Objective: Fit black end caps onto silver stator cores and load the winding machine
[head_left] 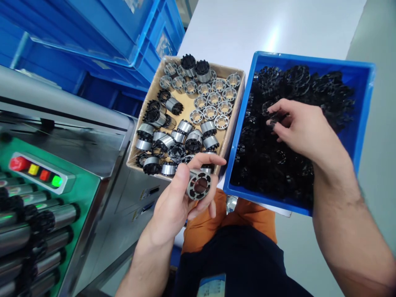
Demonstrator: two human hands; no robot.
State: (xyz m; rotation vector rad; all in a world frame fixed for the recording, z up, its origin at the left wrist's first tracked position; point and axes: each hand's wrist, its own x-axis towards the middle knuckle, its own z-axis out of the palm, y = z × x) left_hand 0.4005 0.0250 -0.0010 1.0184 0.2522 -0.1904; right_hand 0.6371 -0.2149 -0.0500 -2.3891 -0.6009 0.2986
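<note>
My left hand (173, 202) is closed round a silver stator core (199, 185), a metal cylinder with a slotted end face turned up towards me. It is held just over the near edge of a cardboard box (230, 142). Inside the blue bin (315, 60), my right hand (305, 128) is bent in a pinch over a heap of black plastic end caps (287, 165). A small black end cap (271, 122) appears between its thumb and forefinger, mostly lost against the dark heap.
In the cardboard box stand bare stator cores (213, 98) and several with black caps (154, 117). A white table (229, 29) bears both containers. At left is a machine with a green panel (83, 161) and lit buttons (40, 170). Blue crates (102, 33) are stacked behind.
</note>
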